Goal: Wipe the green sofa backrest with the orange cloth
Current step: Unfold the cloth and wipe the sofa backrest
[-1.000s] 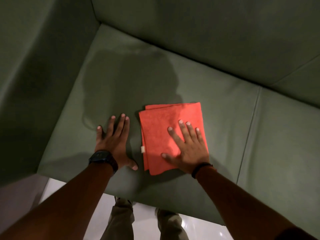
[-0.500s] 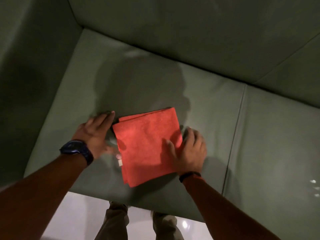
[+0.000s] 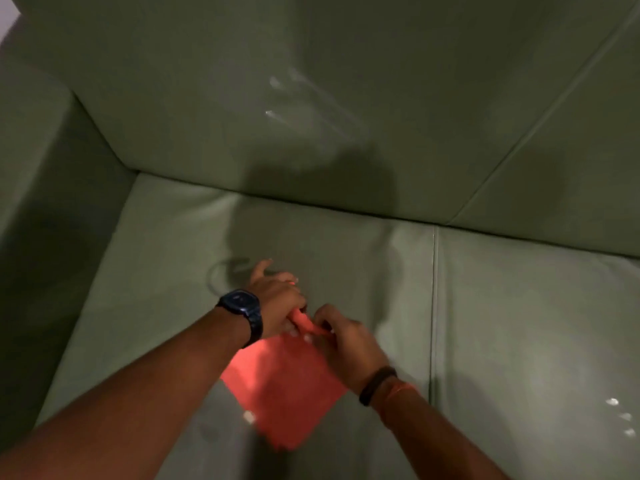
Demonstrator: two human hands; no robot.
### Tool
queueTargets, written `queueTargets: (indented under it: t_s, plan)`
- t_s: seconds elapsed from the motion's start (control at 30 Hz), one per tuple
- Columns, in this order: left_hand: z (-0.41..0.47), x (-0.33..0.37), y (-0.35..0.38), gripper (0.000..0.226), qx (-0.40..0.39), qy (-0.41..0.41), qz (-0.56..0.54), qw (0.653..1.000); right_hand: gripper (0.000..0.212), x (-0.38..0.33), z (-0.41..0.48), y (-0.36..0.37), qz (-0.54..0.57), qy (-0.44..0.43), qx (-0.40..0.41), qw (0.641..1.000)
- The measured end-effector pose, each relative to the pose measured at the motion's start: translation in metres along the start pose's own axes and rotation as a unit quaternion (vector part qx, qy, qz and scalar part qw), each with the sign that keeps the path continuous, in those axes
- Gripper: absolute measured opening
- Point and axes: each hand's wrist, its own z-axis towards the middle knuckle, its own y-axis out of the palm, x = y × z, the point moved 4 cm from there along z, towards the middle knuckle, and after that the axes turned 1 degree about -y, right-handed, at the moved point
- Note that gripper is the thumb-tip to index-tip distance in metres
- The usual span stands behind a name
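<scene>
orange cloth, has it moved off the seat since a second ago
Yes. The orange cloth lay flat on the seat cushion; now the left hand and right hand grip its top edge, lifting it so it hangs, left of the seat seam as before.

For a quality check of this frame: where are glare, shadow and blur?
Head view: streaked glare on the backrest; a dark shadow falls where it meets the seat; the orange cloth, left hand and right hand are motion-blurred.
</scene>
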Motion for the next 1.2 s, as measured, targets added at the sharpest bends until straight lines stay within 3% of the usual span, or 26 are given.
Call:
queueTargets:
  t_s: [0.1, 0.23, 0.37, 0.43, 0.5, 0.53, 0.6, 0.67, 0.7, 0.8, 0.9, 0.97, 1.1, 1.17, 1.2]
  plan:
    - [-0.02, -0.022, -0.062, 0.037, 0.137, 0.015, -0.075, 0.988, 0.015, -0.042, 0.027, -0.057, -0.036, -0.103, 0.009, 0.994]
    - [-0.032, -0.048, -0.183, 0.039, 0.333, 0.01, -0.058, 0.941, 0.025, -0.106, 0.074, -0.145, -0.062, -0.168, 0.126, 0.976]
    - [-0.012, -0.064, -0.287, 0.038, 0.446, -0.021, 0.033, 0.894, 0.029, -0.147, 0.129, -0.216, -0.061, -0.122, 0.301, 0.944]
    - [0.003, -0.076, -0.314, 0.032, 0.462, -0.046, 0.069, 0.883, 0.034, -0.16, 0.141, -0.228, -0.098, -0.077, 0.448, 0.885]
    - [0.015, -0.081, -0.323, 0.021, 0.456, -0.056, 0.103, 0.882, 0.034, -0.176, 0.14, -0.206, -0.187, -0.119, 0.572, 0.789]
    - [0.018, -0.082, -0.324, 0.018, 0.462, -0.051, 0.11, 0.878, 0.034, -0.18, 0.141, -0.185, -0.226, -0.172, 0.577, 0.765]
    - [0.017, -0.088, -0.322, 0.019, 0.479, -0.031, 0.107, 0.871, 0.047, -0.176, 0.153, -0.136, -0.293, -0.247, 0.472, 0.794]
    - [0.009, -0.099, -0.316, 0.027, 0.498, -0.018, 0.08, 0.863, 0.063, -0.155, 0.169, -0.114, -0.336, -0.231, 0.376, 0.832]
    - [0.004, -0.106, -0.312, 0.034, 0.511, -0.021, 0.066, 0.857, 0.065, -0.143, 0.176, -0.116, -0.359, -0.211, 0.367, 0.832]
    - [-0.009, -0.127, -0.299, 0.051, 0.561, -0.054, 0.021, 0.826, 0.061, -0.118, 0.196, -0.122, -0.427, -0.174, 0.394, 0.795]
    - [-0.013, -0.14, -0.287, 0.06, 0.572, -0.075, 0.011, 0.817, 0.064, -0.125, 0.212, -0.097, -0.415, -0.137, 0.416, 0.798]
    - [-0.015, -0.142, -0.281, 0.062, 0.567, -0.072, 0.013, 0.821, 0.066, -0.129, 0.218, -0.075, -0.441, -0.147, 0.397, 0.791]
    - [-0.019, -0.146, -0.273, 0.065, 0.527, -0.082, 0.027, 0.846, 0.064, -0.094, 0.206, -0.1, -0.529, -0.238, 0.348, 0.737]
    - [-0.02, -0.151, -0.27, 0.067, 0.505, -0.083, 0.036, 0.858, 0.065, -0.073, 0.197, -0.126, -0.563, -0.223, 0.372, 0.703]
    - [-0.02, -0.151, -0.269, 0.068, 0.5, -0.083, 0.038, 0.861, 0.066, -0.069, 0.194, -0.132, -0.558, -0.199, 0.39, 0.704]
